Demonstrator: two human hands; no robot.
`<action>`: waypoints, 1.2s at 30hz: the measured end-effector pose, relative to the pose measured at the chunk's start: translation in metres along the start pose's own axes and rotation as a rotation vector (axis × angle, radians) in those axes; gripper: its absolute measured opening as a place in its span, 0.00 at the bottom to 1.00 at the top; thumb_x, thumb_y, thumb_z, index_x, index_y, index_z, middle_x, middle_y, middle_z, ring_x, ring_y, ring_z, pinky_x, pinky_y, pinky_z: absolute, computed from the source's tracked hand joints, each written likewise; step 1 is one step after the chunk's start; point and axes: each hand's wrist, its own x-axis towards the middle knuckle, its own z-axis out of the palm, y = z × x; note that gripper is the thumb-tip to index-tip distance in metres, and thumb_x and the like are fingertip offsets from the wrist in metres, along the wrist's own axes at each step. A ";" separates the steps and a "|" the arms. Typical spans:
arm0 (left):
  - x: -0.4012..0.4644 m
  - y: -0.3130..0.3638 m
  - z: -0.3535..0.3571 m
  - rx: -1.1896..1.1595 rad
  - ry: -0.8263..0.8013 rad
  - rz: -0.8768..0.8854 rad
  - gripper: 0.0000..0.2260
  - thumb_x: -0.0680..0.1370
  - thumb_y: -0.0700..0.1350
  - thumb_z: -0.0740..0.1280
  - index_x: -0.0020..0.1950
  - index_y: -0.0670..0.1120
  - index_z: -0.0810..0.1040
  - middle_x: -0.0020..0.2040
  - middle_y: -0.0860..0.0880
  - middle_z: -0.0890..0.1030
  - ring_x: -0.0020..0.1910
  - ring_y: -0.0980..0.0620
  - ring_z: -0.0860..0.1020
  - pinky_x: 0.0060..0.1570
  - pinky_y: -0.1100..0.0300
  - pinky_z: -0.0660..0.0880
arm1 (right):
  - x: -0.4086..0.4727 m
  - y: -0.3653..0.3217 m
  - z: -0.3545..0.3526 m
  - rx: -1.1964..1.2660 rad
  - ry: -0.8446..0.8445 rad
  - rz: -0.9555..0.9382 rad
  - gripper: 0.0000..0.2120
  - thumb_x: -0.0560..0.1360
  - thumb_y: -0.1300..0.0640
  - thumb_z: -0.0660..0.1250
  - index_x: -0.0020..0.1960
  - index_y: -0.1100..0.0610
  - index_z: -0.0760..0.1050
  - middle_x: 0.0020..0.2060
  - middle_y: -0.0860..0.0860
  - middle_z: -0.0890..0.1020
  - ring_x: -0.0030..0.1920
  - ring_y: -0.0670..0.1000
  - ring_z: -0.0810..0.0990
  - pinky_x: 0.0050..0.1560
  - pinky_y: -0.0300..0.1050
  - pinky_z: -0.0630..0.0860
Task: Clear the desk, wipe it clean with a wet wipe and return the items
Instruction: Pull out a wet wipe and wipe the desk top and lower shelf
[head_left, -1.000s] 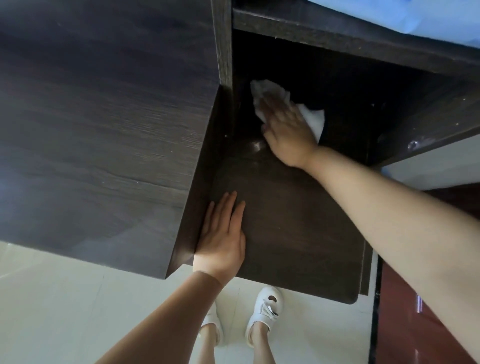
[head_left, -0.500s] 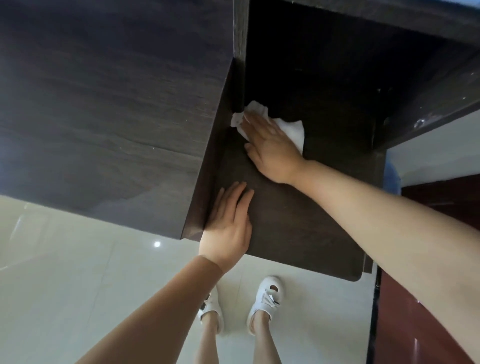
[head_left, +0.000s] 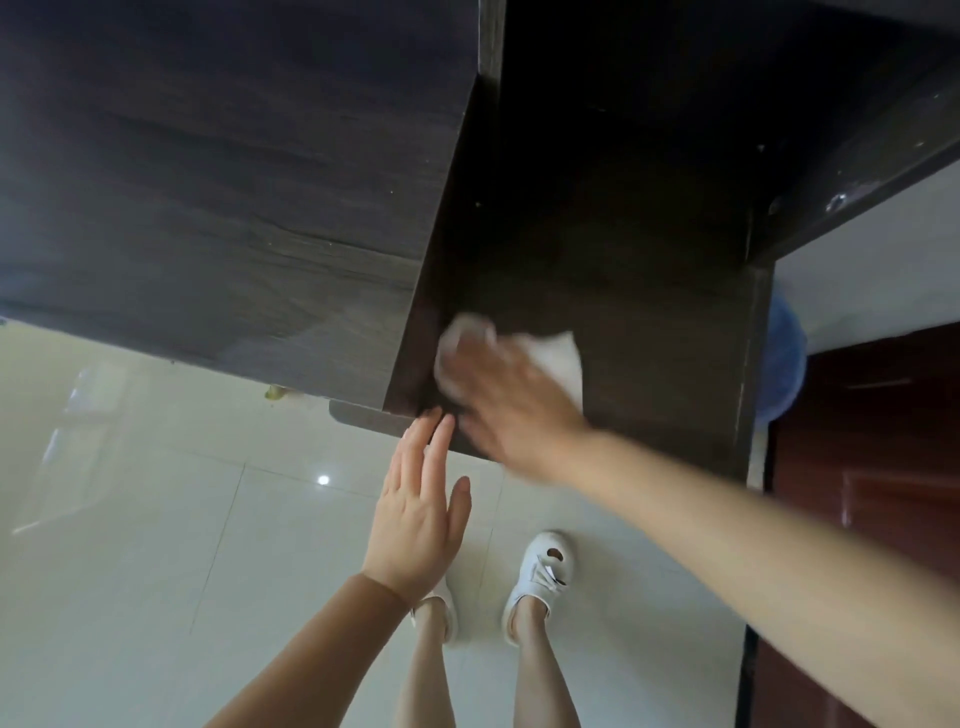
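Note:
A dark wood desk has a raised top (head_left: 218, 171) on the left and a lower shelf (head_left: 665, 364) on the right. My right hand (head_left: 514, 405) lies flat on a white wet wipe (head_left: 558, 358) and presses it against the lower shelf near its front left corner; the hand is motion-blurred. My left hand (head_left: 415, 514) has straight fingers; its fingertips touch the shelf's front edge while the palm hangs over the floor.
Pale glossy floor tiles (head_left: 156, 519) lie below the desk's front edge, with my white shoes (head_left: 540, 571) on them. A reddish-brown door (head_left: 872, 467) stands at the right, beside a blue object (head_left: 784, 358) behind the desk's side panel.
My right hand has dragged the wipe from the back of the lower shelf toward its front left corner. My left hand has slid back off the shelf to its front edge.

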 end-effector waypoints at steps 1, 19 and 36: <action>-0.002 0.002 -0.003 -0.024 0.003 0.000 0.20 0.80 0.49 0.50 0.69 0.40 0.59 0.67 0.43 0.63 0.66 0.44 0.62 0.68 0.58 0.54 | -0.022 -0.014 0.004 -0.025 -0.044 -0.076 0.27 0.76 0.47 0.50 0.70 0.60 0.64 0.69 0.57 0.71 0.70 0.57 0.66 0.69 0.53 0.52; 0.099 0.026 0.015 -0.104 -0.040 -0.045 0.27 0.77 0.53 0.45 0.73 0.40 0.58 0.74 0.43 0.60 0.73 0.54 0.53 0.71 0.61 0.48 | -0.084 0.037 -0.012 -0.043 -0.158 -0.077 0.26 0.78 0.48 0.49 0.75 0.54 0.53 0.75 0.51 0.57 0.75 0.51 0.53 0.72 0.53 0.49; 0.118 0.020 0.028 0.252 -0.044 0.036 0.21 0.76 0.46 0.51 0.66 0.38 0.68 0.67 0.38 0.70 0.68 0.46 0.59 0.69 0.54 0.50 | 0.070 0.183 -0.064 0.092 0.043 0.287 0.23 0.81 0.53 0.50 0.74 0.54 0.56 0.75 0.53 0.58 0.75 0.54 0.53 0.73 0.54 0.49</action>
